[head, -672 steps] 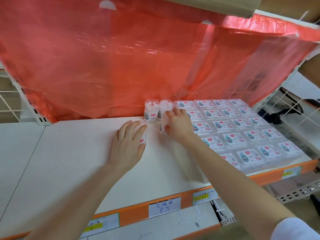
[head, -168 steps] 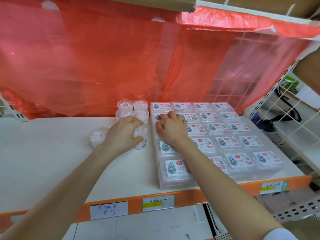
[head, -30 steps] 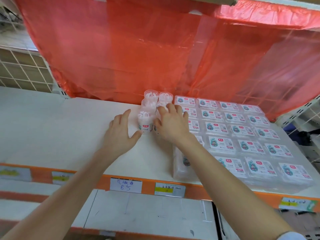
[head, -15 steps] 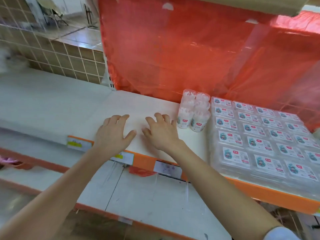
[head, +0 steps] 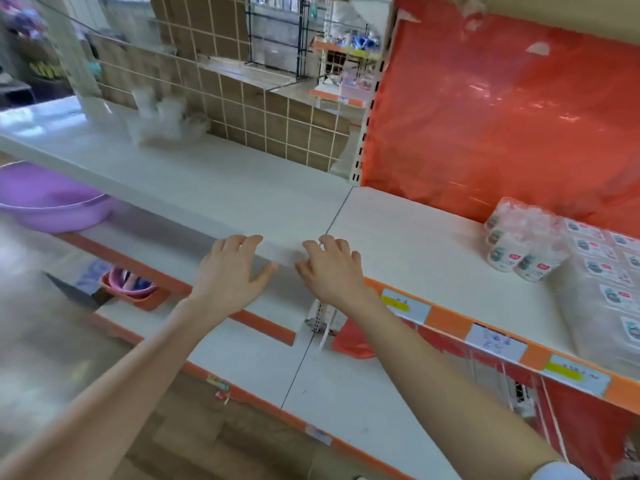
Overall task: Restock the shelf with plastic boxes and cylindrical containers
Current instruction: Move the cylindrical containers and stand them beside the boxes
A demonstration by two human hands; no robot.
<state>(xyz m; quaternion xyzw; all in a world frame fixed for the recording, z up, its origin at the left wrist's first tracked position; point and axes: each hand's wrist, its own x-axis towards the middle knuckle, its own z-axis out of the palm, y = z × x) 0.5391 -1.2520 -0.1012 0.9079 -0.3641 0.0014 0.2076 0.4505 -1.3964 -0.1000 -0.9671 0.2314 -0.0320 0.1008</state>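
Several clear cylindrical containers (head: 519,240) stand in a tight group on the white shelf (head: 398,237) at the right, beside rows of flat plastic boxes (head: 602,271) with printed labels. My left hand (head: 230,271) and my right hand (head: 330,268) hover side by side over the shelf's front edge, well left of the containers. Both hands are empty, with fingers spread and relaxed. A blurred heap of more clear containers (head: 162,123) lies far left on the neighbouring shelf.
A red plastic sheet (head: 502,109) hangs behind the stocked shelf. A wire grid (head: 242,98) backs the left shelf. A purple basin (head: 48,199) sits at lower left, and a small red basket (head: 133,289) lies on a lower shelf. Orange price strips line the shelf fronts.
My view has swung left. Both hands have left the cylindrical containers and moved left to the shelf's front edge, empty. The heap of containers on the left shelf has come into view.
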